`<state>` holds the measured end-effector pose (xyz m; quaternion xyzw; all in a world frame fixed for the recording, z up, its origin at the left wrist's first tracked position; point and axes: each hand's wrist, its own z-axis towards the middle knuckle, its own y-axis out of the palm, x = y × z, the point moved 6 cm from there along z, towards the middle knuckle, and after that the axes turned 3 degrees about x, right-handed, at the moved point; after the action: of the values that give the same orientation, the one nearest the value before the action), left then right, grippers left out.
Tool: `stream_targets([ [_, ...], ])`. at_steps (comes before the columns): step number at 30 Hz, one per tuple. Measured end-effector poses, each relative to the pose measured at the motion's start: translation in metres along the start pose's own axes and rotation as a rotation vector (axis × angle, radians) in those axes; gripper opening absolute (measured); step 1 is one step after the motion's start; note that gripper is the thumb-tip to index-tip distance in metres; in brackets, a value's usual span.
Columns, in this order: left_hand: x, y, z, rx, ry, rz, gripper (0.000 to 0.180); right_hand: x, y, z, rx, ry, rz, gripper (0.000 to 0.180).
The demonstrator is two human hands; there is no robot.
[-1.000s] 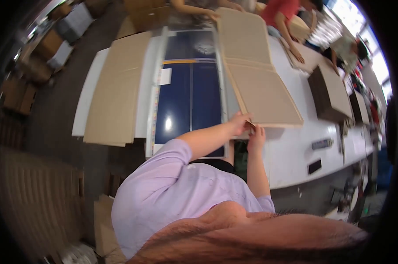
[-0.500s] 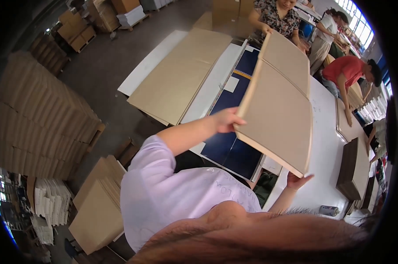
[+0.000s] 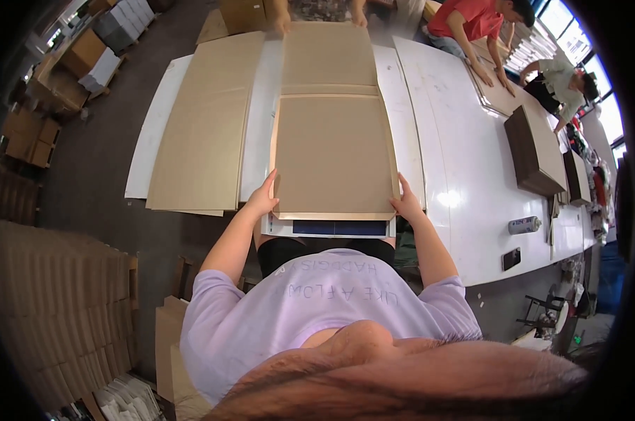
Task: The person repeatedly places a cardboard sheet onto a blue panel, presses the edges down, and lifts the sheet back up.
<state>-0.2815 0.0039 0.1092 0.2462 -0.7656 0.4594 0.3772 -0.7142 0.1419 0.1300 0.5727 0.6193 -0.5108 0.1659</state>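
A long tan panel [image 3: 335, 151] with a pale wooden frame and a crossbar lies flat in front of me. My left hand [image 3: 263, 195] is closed on its left edge near the close corner. On the opposite edge, my right hand [image 3: 407, 202] grips the frame, thumb along the side. Another person's hands [image 3: 359, 19] hold the panel's far end. Beneath it, a dark blue surface [image 3: 342, 228] shows only as a strip at the near end; the panel hides the remainder.
Left of the panel lie large brown cardboard sheets [image 3: 202, 133]. The white table [image 3: 458, 161] extends right, bearing a spray can [image 3: 524, 225], a phone [image 3: 512, 259] and a dark-sided box stack [image 3: 531, 151]. A person in red [image 3: 465, 21] leans over it. Stacked cardboard [image 3: 58, 302] stands at lower left.
The panel has gone from raised and tilted to level and lined up straight ahead, covering most of the blue surface. Both my hands came down with it. My view has turned right.
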Motion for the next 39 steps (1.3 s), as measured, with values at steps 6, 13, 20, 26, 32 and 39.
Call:
stream_targets([
  [6,0.038,0.012,0.005,-0.156,-0.031,0.679,0.072,-0.016,0.022,0.012,-0.109,-0.363,-0.78,0.058],
  [13,0.047,0.029,0.023,-0.438,-0.205,1.18,0.023,0.001,0.061,0.018,-0.271,-0.257,-1.461,0.042],
  [20,0.03,0.025,0.03,-0.083,0.081,1.23,0.021,-0.041,0.05,0.015,-0.206,-0.23,-1.331,0.02],
  [26,0.055,0.015,0.002,-0.2,0.207,1.255,0.031,-0.043,0.03,0.005,-0.363,-0.251,-1.19,0.031],
  [32,-0.032,-0.013,0.059,0.43,0.32,0.38,0.057,0.029,-0.015,0.086,0.336,-0.443,-0.063,0.051],
  [39,-0.059,0.009,0.075,0.178,-0.035,0.334,0.062,0.046,0.025,0.08,0.138,-0.374,-0.404,0.06],
])
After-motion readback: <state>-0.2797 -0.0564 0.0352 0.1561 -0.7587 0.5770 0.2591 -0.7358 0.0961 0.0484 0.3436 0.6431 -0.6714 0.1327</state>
